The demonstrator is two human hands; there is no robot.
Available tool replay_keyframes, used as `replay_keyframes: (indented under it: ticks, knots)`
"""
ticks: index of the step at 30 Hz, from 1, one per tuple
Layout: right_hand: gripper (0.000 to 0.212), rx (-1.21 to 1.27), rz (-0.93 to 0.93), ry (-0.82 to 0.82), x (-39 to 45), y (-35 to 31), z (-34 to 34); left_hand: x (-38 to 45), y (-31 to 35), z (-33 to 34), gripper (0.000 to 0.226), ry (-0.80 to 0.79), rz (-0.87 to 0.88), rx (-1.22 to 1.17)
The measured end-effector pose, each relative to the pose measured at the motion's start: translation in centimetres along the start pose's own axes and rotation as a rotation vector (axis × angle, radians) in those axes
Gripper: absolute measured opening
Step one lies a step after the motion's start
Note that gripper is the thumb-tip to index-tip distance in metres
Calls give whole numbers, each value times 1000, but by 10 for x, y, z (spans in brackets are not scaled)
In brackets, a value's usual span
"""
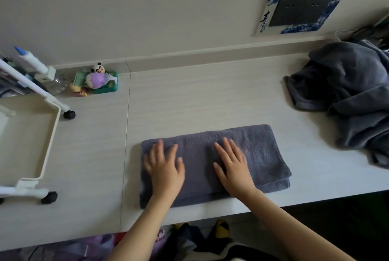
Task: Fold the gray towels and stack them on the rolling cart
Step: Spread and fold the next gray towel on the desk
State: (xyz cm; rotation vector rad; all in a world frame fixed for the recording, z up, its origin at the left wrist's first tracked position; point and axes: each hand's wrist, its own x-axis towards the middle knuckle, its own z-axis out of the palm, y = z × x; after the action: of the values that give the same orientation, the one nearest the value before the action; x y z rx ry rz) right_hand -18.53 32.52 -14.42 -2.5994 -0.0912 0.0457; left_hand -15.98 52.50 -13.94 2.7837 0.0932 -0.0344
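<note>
- Both forearms reach up from the near edge, and the two hands lie flat on one folded gray towel (242,155) spread on the desk (210,96).
- Left hand (164,168) presses the towel's left half with fingers straight and spread; it grips nothing.
- Right hand (233,168) presses near the towel's middle, fingers likewise straight and apart, holding nothing.
- That folded towel runs with its long axis left to right, close to the desk's near edge. Layered edges show at its right end, so the open ends seem to lie there.
- Right of the right hand a good stretch of towel lies bare. By my reading, the next fold would bring that end over toward the left, and the right hand is the nearer one for it.
- Away to the left stands the rolling cart (49,134), its white tray rim well apart from the towel. The left hand is nearer to it.
- Far right on the desk sits a heap of unfolded gray towels (347,92), rumpled together; how many it holds cannot be told.
- Count: one folded towel, one heap, one cart, two hands. No towel shows on the part of the cart in view.
</note>
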Motion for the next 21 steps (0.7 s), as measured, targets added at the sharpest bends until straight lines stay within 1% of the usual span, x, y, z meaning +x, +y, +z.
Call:
replay_keyframes:
  ticks: [1, 2, 3, 4, 5, 7, 9, 11, 13, 15, 16, 18, 20, 21]
  knots:
    - [52, 169, 0, 13, 5, -10, -1, 2, -7, -7, 44, 36, -118, -34]
    - [49, 349, 23, -6, 10, -23, -3, 6, -14, -14, 48, 21, -228, -58]
    - [48, 514, 64, -21, 17, -37, -2, 11, -21, -20, 58, -17, -311, -78]
    - [48, 648, 117, -21, 23, -49, -1, 14, -26, -25, 69, -47, -351, -120]
    - [49, 748, 172, -7, 28, -57, 2, 16, -28, -30, 76, -57, -375, -192]
    - [48, 854, 274, 16, 36, -67, 9, 22, -30, -36, 82, -73, -475, -395]
    - [48, 871, 343, 25, 41, -68, 18, 28, -31, -43, 73, -173, -639, -542]
    - [46, 876, 367, 49, 45, -68, 23, 34, -36, -53, 48, -293, -722, -730]
    - [44, 887, 375, 72, 50, -68, 23, 39, -35, -69, 29, -393, -663, -906]
    - [43, 906, 399, 68, 57, -70, 21, 47, -27, -85, 25, -437, -516, -908]
    - [43, 939, 422, 64, 62, -72, 19, 53, -20, -92, 27, -457, -440, -883]
    - [52, 1127, 493, 53, 67, -75, 12, 63, -1, -104, 36, -499, -315, -811]
    - [67, 1326, 578, 90, 65, -73, 1, 74, 23, -113, 48, -532, -203, -730]
    - [66, 1363, 602, 124, 60, -68, -10, 80, 37, -115, 56, -549, -154, -690]
